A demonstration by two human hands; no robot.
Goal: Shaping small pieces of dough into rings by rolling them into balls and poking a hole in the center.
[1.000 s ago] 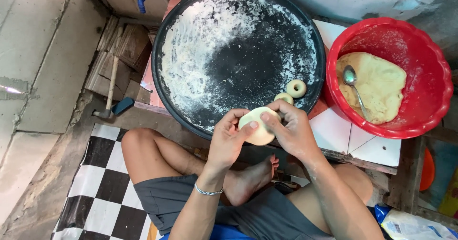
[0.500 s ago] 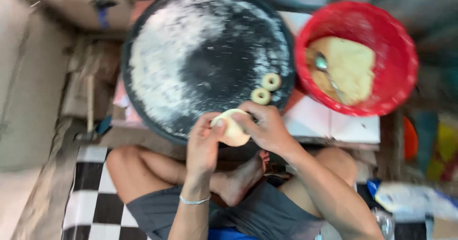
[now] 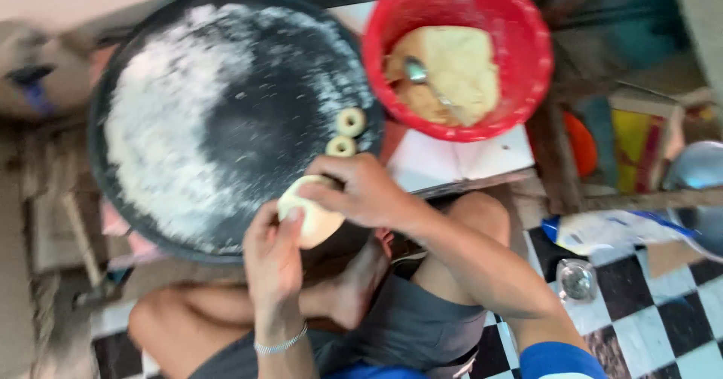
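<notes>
Head view: 2 hands, left hand point(image 3: 273, 255) below and right hand point(image 3: 360, 192) above, clamp the dough disc point(image 3: 309, 215) between them, just beside the floured tray's point(image 3: 151, 221) near rim.

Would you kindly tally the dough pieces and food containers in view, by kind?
Dough rings on the tray: 2, one and another
Dough disc held between left hand and right hand: 1
Dough mass in the bowl: 1
Round black floured tray: 1
Red bowl: 1
Spoon: 1
Total: 7
</notes>
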